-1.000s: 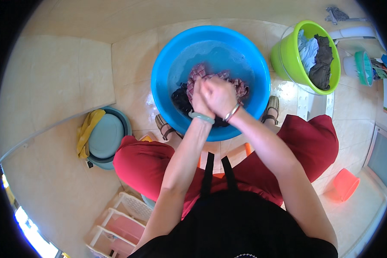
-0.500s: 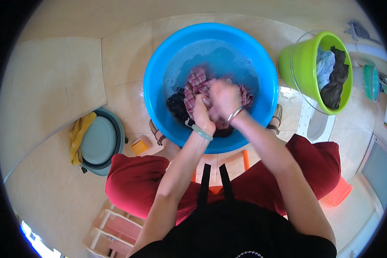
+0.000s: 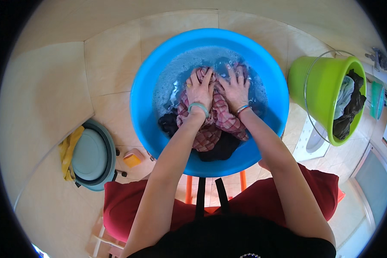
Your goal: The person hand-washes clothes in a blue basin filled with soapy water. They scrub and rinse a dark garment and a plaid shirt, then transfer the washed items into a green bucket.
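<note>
1. basin (image 3: 142,103): blue and round, set before the person, with sudsy water (image 3: 164,88) inside. the wall stands above the waterline; in my judgement, short strokes toward the middle would keep splashes in.
2. bucket (image 3: 322,81): green, off to the right, apart from the basin. it holds a pale blue garment (image 3: 344,96) and a dark garment (image 3: 352,107). these are best left out of the present wash.
3. plaid cloth (image 3: 221,109): pinkish red, bunched in the middle of the basin, partly in the water, with folds exposed on the near side. recommended: turn it regularly and push the exposed folds under, so that all of it soaks evenly.
4. dark cloth (image 3: 219,148): at the near side of the basin, against the plaid cloth. a dark lump (image 3: 167,124) sits to the left; whether the two are one piece cannot be told. dye could run, so separation is advised.
5. left hand (image 3: 200,92) and right hand (image 3: 235,92): side by side, palms down on the plaid cloth, fingers spread, neither seen closed round a fold. advised: bear down through the palms with even weight, release, shift, repeat.
6. green bangle (image 3: 198,107), left wrist; thin bangle (image 3: 243,109), right wrist. either could snag fabric; slide both higher.
7. markings: no brand, label or writing legible on any item listed.
</note>
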A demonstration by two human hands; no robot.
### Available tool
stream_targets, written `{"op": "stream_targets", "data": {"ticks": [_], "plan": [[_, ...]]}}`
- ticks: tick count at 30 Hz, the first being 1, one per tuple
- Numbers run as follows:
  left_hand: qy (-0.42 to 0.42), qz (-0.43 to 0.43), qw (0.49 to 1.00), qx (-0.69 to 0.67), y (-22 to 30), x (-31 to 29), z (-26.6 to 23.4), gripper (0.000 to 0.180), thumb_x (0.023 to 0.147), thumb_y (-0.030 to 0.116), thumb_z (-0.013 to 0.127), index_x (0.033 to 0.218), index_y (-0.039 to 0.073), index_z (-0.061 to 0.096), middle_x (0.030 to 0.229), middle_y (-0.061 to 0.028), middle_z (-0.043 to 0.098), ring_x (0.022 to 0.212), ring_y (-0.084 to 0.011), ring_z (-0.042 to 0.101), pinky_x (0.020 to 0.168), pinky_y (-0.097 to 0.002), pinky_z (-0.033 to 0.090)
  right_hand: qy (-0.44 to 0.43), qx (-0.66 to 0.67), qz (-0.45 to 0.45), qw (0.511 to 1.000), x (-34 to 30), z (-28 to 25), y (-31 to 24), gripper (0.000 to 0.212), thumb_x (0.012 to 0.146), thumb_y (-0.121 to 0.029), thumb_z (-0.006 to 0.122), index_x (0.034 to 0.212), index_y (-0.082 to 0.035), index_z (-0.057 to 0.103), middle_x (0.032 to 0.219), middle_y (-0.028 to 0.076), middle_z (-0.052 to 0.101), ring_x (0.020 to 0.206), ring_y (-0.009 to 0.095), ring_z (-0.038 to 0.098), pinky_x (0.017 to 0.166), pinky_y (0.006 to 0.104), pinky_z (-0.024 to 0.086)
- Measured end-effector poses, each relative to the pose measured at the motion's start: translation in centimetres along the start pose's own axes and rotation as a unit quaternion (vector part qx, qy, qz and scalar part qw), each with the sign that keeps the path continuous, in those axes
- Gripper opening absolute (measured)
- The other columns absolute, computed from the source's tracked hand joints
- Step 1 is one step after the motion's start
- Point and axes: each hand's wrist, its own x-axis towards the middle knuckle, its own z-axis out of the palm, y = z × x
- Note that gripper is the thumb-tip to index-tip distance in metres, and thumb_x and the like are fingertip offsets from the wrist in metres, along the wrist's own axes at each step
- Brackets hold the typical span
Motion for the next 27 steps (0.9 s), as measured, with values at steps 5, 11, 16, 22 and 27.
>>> {"op": "stream_targets", "data": {"ticks": [5,11,16,22,27], "plan": [[-0.135,-0.016,0.987,0.083,-3.0,2.4,2.9,0.047,0.089,0.024,0.057,0.135,0.028,0.049,0.133,-0.0204,0.043,0.115,-0.0393,0.047,0.096,-0.0479,0.041,-0.112,0.001,0.018,0.994,1.4,4.1,2.0,0.035,0.088,-0.028,0.053,0.121,-0.019,0.059,0.137,0.012,0.045,0.121,0.033,0.044,0.089,0.0662,0.035],[-0.366,-0.116,0.919,0.086,-4.2,6.3,2.0,0.051,0.095,0.035,0.05,0.141,0.013,0.041,0.134,-0.0174,0.051,0.118,-0.0365,0.049,0.097,-0.0449,0.042,-0.117,0.341,0.177,0.916,4.5,4.3,2.1,0.037,0.092,-0.031,0.053,0.122,-0.009,0.054,0.102,0.015,0.063,0.096,0.028,0.062,0.081,0.0403,0.049],[-0.096,-0.321,0.529,-0.78,-0.6,4.6,-0.4,0.058,0.098,0.049,0.044,0.132,0.002,0.047,0.123,-0.0141,0.058,0.107,-0.0285,0.058,0.096,-0.0422,0.045,0.077,0.367,0.099,0.922,6.2,-3.7,-3.7,0.024,0.086,-0.019,0.064,0.106,-0.006,0.059,0.097,0.016,0.064,0.088,0.035,0.062,0.072,0.0429,0.049],[-0.233,-0.213,0.379,-0.87,0.5,1.2,-2.3,0.048,0.095,0.041,0.054,0.133,0.014,0.045,0.122,-0.0109,0.056,0.109,-0.0221,0.054,0.085,-0.0328,0.049,-0.001,0.289,-0.138,0.947,-3.1,-12.0,-8.6,0.022,0.077,-0.022,0.071,0.096,-0.014,0.064,0.091,0.004,0.057,0.083,0.023,0.057,0.069,0.034,0.05],[-0.175,-0.2,0.263,-0.927,1.5,-2.3,-2.0,0.036,0.098,0.036,0.051,0.129,0.019,0.047,0.11,-0.0083,0.057,0.096,-0.0176,0.056,0.077,-0.0287,0.048,0.091,0.265,-0.168,0.945,-2.9,-14.5,-9.8,0.018,0.071,-0.029,0.075,0.08,-0.016,0.065,0.087,0.0,0.052,0.078,0.019,0.052,0.063,0.0302,0.047]]}}
